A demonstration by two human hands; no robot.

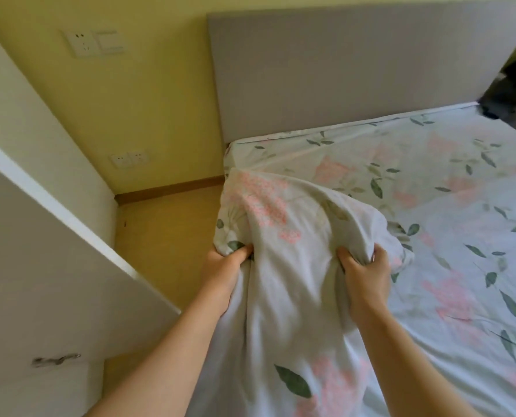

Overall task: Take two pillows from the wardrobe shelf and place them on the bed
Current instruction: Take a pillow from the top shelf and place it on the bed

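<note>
Two hands clutch one floral pillow (281, 236): left hand (220, 267) bunches left edge, right hand (366, 275) right side, fingers (345, 257) clenched in fabric. Pillow held over near-left part of bed (446, 206), short of grey headboard (341, 70); white wardrobe door (55, 266) at left.

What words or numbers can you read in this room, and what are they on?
None: no words, numbers or brand names can be read anywhere in this picture.
pillow and bed: only printed pink flowers and green leaves, no writing.
wall sockets: plain white with holes; any tiny marks are too small to read.
headboard: plain grey, no label.
</note>
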